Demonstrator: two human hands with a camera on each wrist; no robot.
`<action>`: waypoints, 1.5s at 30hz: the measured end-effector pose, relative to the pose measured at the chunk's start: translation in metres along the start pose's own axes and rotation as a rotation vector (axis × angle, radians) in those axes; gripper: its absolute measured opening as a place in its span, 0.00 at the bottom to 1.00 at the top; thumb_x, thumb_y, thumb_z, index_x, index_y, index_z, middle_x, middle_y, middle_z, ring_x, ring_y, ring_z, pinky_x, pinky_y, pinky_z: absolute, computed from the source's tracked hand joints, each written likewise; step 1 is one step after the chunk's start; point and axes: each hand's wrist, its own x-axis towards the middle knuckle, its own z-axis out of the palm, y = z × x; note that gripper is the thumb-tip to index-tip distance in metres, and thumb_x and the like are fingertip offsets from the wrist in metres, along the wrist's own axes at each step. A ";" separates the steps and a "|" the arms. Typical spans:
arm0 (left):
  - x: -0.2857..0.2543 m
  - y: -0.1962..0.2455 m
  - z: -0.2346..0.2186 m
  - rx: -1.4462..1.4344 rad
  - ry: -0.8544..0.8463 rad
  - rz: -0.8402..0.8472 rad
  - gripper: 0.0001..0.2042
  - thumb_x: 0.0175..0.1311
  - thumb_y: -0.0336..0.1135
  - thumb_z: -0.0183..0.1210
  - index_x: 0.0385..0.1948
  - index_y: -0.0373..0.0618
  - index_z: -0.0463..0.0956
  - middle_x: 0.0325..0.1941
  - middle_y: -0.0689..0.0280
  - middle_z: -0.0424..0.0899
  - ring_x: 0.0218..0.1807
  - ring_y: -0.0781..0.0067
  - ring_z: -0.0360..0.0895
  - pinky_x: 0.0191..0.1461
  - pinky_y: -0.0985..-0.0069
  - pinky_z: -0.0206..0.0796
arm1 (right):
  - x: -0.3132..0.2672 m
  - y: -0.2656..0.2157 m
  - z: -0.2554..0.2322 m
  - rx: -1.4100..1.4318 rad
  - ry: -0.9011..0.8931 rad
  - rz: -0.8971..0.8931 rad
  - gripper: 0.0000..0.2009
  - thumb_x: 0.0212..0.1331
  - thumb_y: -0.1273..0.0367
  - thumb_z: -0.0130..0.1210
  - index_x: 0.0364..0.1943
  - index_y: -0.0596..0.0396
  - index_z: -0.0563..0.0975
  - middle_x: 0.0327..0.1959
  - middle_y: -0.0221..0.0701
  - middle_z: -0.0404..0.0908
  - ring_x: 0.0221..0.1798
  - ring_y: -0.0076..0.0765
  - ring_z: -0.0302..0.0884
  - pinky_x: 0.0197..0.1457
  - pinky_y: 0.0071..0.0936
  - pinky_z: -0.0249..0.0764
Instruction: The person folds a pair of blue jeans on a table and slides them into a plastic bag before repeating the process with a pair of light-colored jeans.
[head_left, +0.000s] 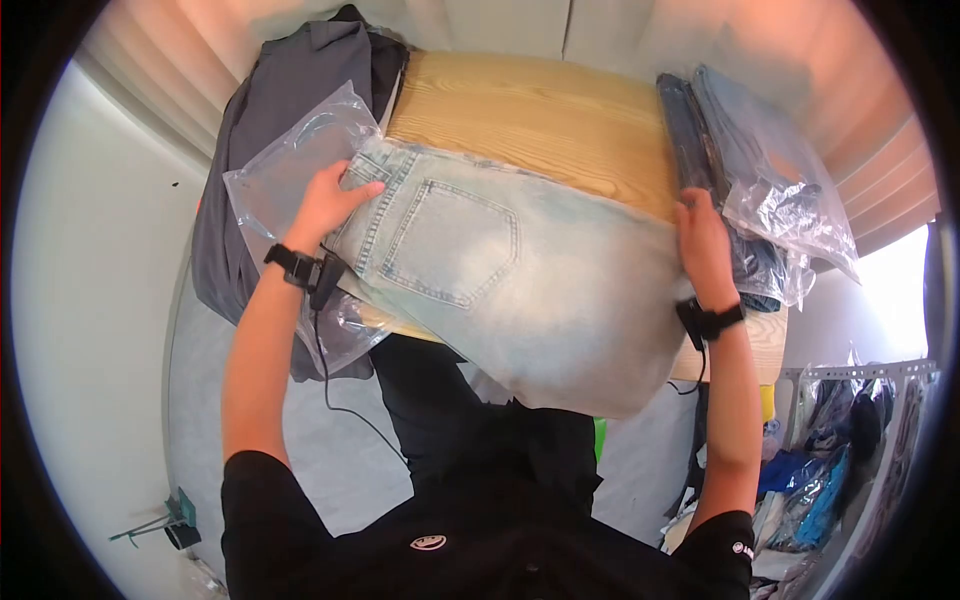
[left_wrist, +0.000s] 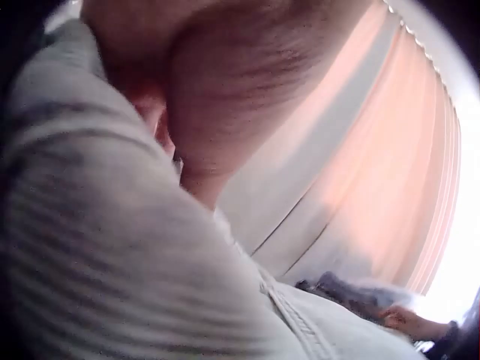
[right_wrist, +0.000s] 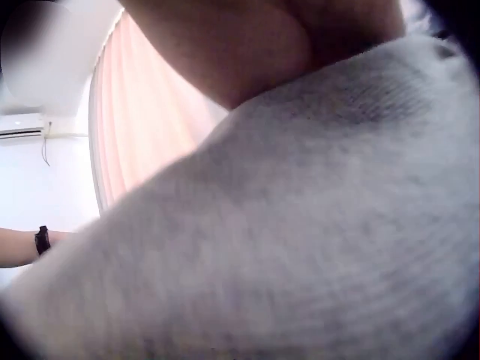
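Observation:
A pair of folded light-blue jeans, back pocket facing up, stretches between both hands over the wooden table. At the waistband, my left hand grips the cloth with the thumb on top and the fingers underneath. My right hand holds the opposite, folded end, its fingers curled at the edge. Pale denim fills much of the left wrist view below the palm. Close-up denim also covers most of the right wrist view, hiding the right fingertips.
A clear plastic bag lies left of the jeans, over a dark grey garment. Bagged folded jeans are stacked at the table's right side. A metal rack with packaged clothes stands lower right. Curtains hang behind.

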 end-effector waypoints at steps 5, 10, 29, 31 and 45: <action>0.007 0.007 -0.007 0.190 -0.002 -0.111 0.31 0.49 0.50 0.73 0.48 0.34 0.76 0.42 0.55 0.84 0.41 0.69 0.81 0.45 0.73 0.71 | -0.021 -0.015 -0.007 -0.016 -0.053 -0.425 0.24 0.57 0.68 0.59 0.59 0.54 0.69 0.52 0.44 0.76 0.57 0.51 0.70 0.60 0.44 0.66; 0.020 -0.015 0.012 0.187 0.017 0.090 0.32 0.52 0.53 0.70 0.48 0.31 0.75 0.46 0.51 0.83 0.46 0.60 0.81 0.51 0.69 0.71 | -0.027 -0.009 0.000 -0.071 -0.274 -0.405 0.18 0.53 0.70 0.63 0.49 0.56 0.77 0.43 0.38 0.81 0.52 0.47 0.75 0.61 0.41 0.65; -0.039 0.006 -0.014 0.267 -0.012 -0.155 0.24 0.60 0.48 0.64 0.44 0.33 0.72 0.42 0.48 0.82 0.46 0.47 0.79 0.50 0.62 0.69 | -0.137 0.012 -0.017 0.769 -0.078 0.247 0.32 0.59 0.72 0.60 0.67 0.58 0.60 0.65 0.44 0.65 0.64 0.42 0.69 0.64 0.37 0.68; -0.046 0.004 -0.012 0.292 0.030 -0.121 0.24 0.61 0.46 0.63 0.48 0.33 0.70 0.45 0.48 0.81 0.48 0.49 0.78 0.51 0.63 0.68 | -0.153 0.015 -0.035 0.900 -0.211 0.498 0.30 0.61 0.72 0.58 0.67 0.59 0.60 0.62 0.42 0.70 0.59 0.39 0.74 0.59 0.33 0.71; -0.126 0.059 0.088 0.341 -0.205 0.464 0.28 0.71 0.49 0.51 0.68 0.43 0.61 0.73 0.52 0.58 0.75 0.49 0.51 0.76 0.59 0.45 | -0.100 -0.094 -0.062 1.654 -0.325 0.479 0.28 0.51 0.74 0.49 0.61 0.64 0.65 0.53 0.44 0.76 0.50 0.43 0.80 0.54 0.34 0.78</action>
